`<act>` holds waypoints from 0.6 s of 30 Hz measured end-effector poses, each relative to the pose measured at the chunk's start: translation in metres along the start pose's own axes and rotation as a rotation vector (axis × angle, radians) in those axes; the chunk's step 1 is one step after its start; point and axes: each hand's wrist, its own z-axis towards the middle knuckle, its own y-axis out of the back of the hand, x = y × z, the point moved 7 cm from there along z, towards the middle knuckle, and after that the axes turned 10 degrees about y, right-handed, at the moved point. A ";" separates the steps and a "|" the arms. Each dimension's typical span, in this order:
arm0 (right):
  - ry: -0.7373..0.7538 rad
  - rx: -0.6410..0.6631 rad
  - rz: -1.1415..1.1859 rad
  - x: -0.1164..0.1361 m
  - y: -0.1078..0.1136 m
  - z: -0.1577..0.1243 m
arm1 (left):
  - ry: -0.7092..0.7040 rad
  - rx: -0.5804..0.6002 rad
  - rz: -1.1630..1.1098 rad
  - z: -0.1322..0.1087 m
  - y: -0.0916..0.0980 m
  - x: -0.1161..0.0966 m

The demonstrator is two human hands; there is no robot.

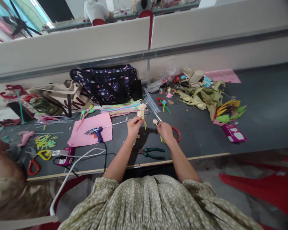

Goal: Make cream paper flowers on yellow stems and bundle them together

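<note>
My left hand (pixel 133 125) is closed around the yellow stem of a small bunch of cream paper flowers (pixel 141 110), held upright above the dark table (pixel 254 111). My right hand (pixel 165 131) pinches a single cream flower (pixel 155 121) on a yellow stem, a little to the right of the bunch. Red-handled scissors (pixel 177 133) lie just under and behind my right hand. Green-handled pliers (pixel 151 153) rest on the table near my wrists. A blue glue gun (pixel 96 131) sits on a pink sheet (pixel 91 130) left of my left hand.
A dotted dark bag (pixel 105 83) and a beige tote (pixel 60 95) stand at the back. Coloured sticks (pixel 121 108), leaf scraps (pixel 201 95), a pink packet (pixel 234 133) and yellow scissors (pixel 44 155) litter the table. Another person's arm (pixel 2 159) is at the left. Red stools (pixel 266 188) stand at right.
</note>
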 end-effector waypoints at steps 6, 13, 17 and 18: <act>0.179 -0.314 0.811 0.024 0.028 -0.006 | 0.004 -0.004 0.037 -0.001 -0.004 0.003; 0.289 -0.510 1.054 0.053 0.042 -0.006 | 0.001 0.024 0.033 -0.007 -0.010 -0.003; 0.324 -0.588 1.022 0.056 0.044 -0.006 | -0.004 0.031 0.015 -0.009 -0.009 -0.003; 0.331 -0.597 1.009 0.057 0.044 -0.006 | -0.004 0.026 0.007 -0.009 -0.008 -0.003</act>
